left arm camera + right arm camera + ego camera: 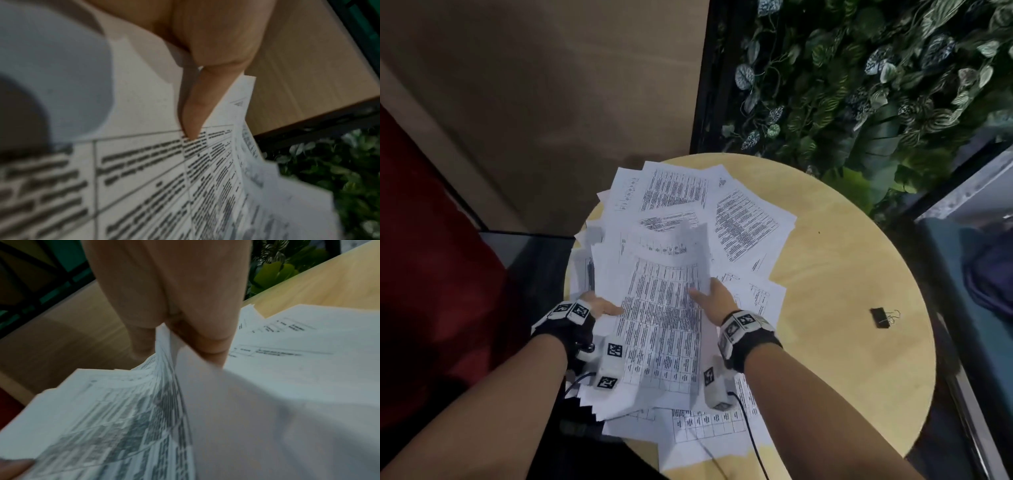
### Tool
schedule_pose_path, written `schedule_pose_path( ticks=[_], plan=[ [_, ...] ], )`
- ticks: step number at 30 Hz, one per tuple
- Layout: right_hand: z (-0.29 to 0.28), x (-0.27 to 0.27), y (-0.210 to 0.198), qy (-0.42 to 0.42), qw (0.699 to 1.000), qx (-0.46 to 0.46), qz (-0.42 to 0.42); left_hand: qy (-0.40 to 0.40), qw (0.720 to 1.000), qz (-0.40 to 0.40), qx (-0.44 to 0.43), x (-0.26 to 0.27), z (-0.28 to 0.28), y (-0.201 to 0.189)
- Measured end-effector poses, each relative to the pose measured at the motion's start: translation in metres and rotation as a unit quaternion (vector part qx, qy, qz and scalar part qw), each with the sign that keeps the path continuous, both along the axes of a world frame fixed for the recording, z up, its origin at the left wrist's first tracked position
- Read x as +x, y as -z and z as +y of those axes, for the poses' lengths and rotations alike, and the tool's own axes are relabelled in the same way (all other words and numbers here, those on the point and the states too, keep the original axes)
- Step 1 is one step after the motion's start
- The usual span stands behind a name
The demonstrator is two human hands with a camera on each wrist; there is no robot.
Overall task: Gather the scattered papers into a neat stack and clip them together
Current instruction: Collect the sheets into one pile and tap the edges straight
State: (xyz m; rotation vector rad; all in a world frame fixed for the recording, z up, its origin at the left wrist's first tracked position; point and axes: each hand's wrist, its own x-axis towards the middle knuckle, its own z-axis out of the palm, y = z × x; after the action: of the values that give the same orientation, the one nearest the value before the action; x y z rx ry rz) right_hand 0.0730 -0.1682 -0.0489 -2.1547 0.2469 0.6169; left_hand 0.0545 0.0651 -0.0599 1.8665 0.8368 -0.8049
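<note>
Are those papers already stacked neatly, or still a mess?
Still a mess: the papers fan out at odd angles across the table, corners sticking out.

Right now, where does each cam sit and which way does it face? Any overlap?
Head: worn on the head, looks down at the round table, scattered papers, binder clip; both forearms, left hand, right hand show.
Left wrist: looks along the left hand; thumb on the held sheets.
Right wrist: looks along the right hand; fingers pinch the sheets.
Shared: all three see the held sheets and table.
</note>
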Motion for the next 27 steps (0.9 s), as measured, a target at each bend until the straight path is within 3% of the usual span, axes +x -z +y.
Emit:
schedule_pose_path(
  ticks=[3,7,9,11,13,17,23,27],
  plan=[
    [-0.033,0.003,0.0,0.093,0.995,-0.024,-0.004,0.007,0.999,-0.021,0.024,0.0,0.018,-0.006],
    [-0.099,-0.009,0.0,0.211,0.943,-0.25,0.064,-0.004,0.997,-0.001,0.076,0.0,0.044,-0.003],
    [-0.104,-0.019,0.0,0.209,0.929,-0.288,0.099,0.04,0.989,0.025,0.137,-0.005,0.036,-0.004],
    [-0.091,-0.027,0.003,0.185,0.938,-0.277,0.1,0.085,0.979,0.034,0.183,-0.01,0.022,0.0],
    [-0.072,-0.031,0.009,0.181,0.947,-0.243,0.106,0.101,0.979,0.04,0.173,-0.013,0.011,0.001],
    [-0.061,-0.034,0.014,0.216,0.961,-0.151,0.087,0.085,0.983,0.036,0.156,-0.016,0.006,-0.005],
    [-0.073,-0.039,0.008,0.143,0.984,-0.111,0.002,0.062,0.986,0.051,0.149,-0.015,0.008,-0.003],
    [-0.095,-0.04,0.001,0.214,0.972,-0.087,-0.036,0.085,0.981,0.054,0.165,-0.015,0.002,-0.012]
  ],
)
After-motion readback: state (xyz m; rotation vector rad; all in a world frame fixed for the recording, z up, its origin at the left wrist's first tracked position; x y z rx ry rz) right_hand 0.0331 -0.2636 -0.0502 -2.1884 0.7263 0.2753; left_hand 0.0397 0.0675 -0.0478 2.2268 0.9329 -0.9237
